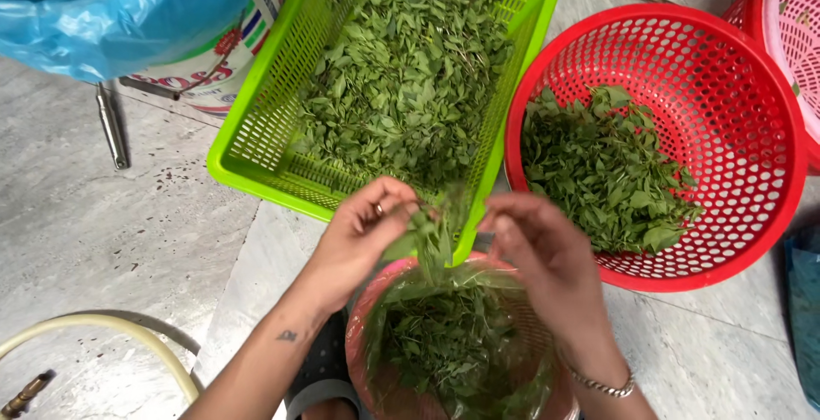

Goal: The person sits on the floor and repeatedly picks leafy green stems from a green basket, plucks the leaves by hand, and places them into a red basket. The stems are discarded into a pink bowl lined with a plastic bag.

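Hands (457, 245) fingertip-to-fingertip on a leafy sprig (431, 236) above the lined pot (376, 309).

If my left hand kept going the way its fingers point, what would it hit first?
The left hand points right, toward the leafy sprig it is pinching; just beyond that is the right hand. Depth is hard to judge, so this is likely, not certain.

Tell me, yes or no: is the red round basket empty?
No. The red round basket holds a pile of green leaves on its left side, beside the green rectangular basket.
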